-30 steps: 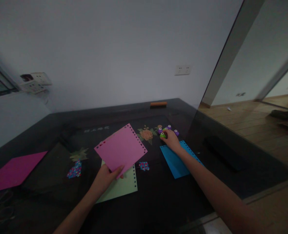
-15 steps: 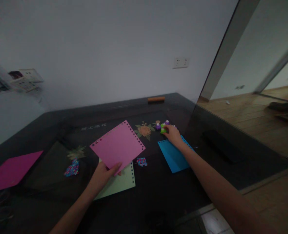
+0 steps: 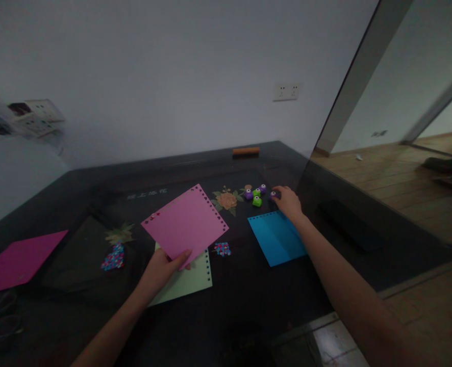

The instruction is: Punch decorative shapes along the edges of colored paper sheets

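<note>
Left hand (image 3: 165, 265) pinched square pink paper sheet with hole-punched edges (image 3: 185, 219) at near corner, holding it tilted over pale green paper sheet (image 3: 190, 284); right hand (image 3: 288, 205) curled partly closed, fingertips at small purple eye-topped object (image 3: 273, 194), firm grip impossible to tell, just beyond blue paper sheet (image 3: 275, 237) on glossy black surface (image 3: 241, 300)

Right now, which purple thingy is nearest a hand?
The rightmost purple piece, by the right hand; the other two sit left, beside the green pieces.

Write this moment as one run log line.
left hand: holding pink paper | right hand: touching rightmost purple piece | blue paper: on table
</note>
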A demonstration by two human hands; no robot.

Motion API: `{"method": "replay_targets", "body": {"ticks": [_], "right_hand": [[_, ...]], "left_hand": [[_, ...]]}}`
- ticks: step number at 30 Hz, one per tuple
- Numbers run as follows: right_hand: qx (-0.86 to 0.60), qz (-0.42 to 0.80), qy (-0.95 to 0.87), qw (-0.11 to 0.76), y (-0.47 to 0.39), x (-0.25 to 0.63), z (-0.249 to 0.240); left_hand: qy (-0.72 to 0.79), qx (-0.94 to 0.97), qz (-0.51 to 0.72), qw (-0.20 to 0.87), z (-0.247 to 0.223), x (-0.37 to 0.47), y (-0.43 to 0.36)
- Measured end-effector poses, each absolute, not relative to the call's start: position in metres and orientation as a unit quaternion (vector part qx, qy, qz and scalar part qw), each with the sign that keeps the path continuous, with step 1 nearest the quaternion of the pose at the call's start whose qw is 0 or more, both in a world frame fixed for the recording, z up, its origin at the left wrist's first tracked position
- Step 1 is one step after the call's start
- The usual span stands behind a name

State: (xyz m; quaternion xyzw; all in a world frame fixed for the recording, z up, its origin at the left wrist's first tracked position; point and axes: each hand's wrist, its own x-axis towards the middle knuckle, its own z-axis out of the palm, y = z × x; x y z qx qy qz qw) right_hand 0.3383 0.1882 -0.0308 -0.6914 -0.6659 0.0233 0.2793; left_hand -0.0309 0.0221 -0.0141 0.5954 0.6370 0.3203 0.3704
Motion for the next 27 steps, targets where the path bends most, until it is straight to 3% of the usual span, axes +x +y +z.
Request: {"method": "replay_targets", "body": {"ticks": [18, 27], "right_hand": [[-0.624, 0.082, -0.717, 0.299, 0.184, 0.312, -0.033], [-0.628, 0.027, -0.732, 0.263, 0.180, 0.299, -0.035]], "left_hand": [[0.651, 0.581, 0.303, 0.383, -0.009, -0.027, 0.020], [0.636, 0.590, 0.308, 0.389, -0.013, -0.027, 0.020]]}}
